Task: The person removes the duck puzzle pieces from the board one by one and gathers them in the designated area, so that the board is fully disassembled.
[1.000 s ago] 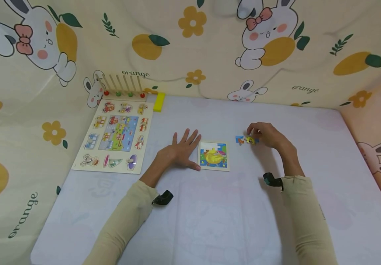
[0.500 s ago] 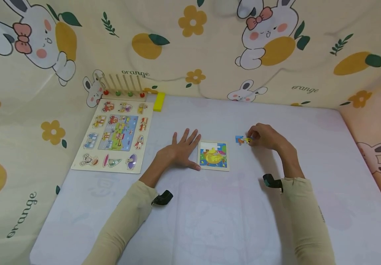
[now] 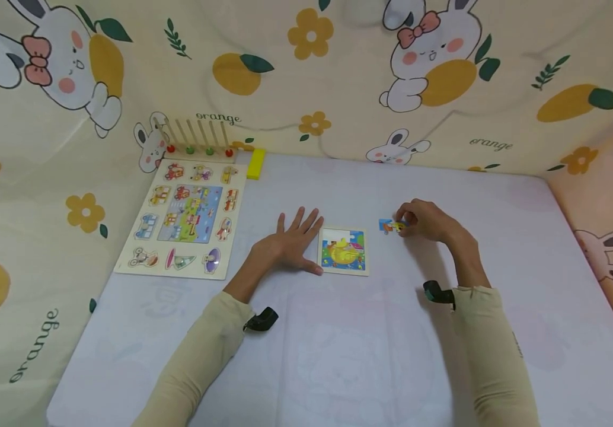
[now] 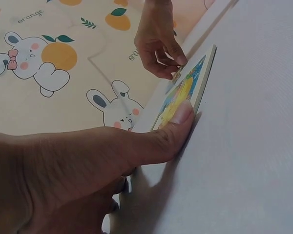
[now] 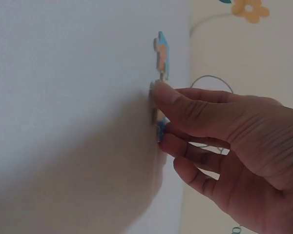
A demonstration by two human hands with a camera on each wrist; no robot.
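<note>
In the head view, my left hand (image 3: 291, 244) lies on the table with its fingers spread. Its thumb touches the left edge of a small square jigsaw puzzle (image 3: 344, 273) with a yellow picture. A white gap shows at the upper left of that picture. To its right, my right hand (image 3: 430, 220) pinches a jigsaw piece (image 5: 155, 116) between thumb and fingers, close to the table surface. The fingers cover part of this piece. Right against it lies another jigsaw piece (image 3: 384, 225), blue and orange; whether the two are joined I cannot tell.
On the left lies a large puzzle board (image 3: 146, 268) with vehicles and toys. Behind it stands a rack of wooden rods (image 3: 201, 135) with red and green beads. A yellow block (image 3: 255, 164) sits beside the rack. Patterned cloth (image 3: 338, 89) hangs behind the white table (image 3: 338, 356).
My right hand has lowered its fingers onto the yellow jigsaw piece and now pinches it. The left hand and the square puzzle have stayed in place.
</note>
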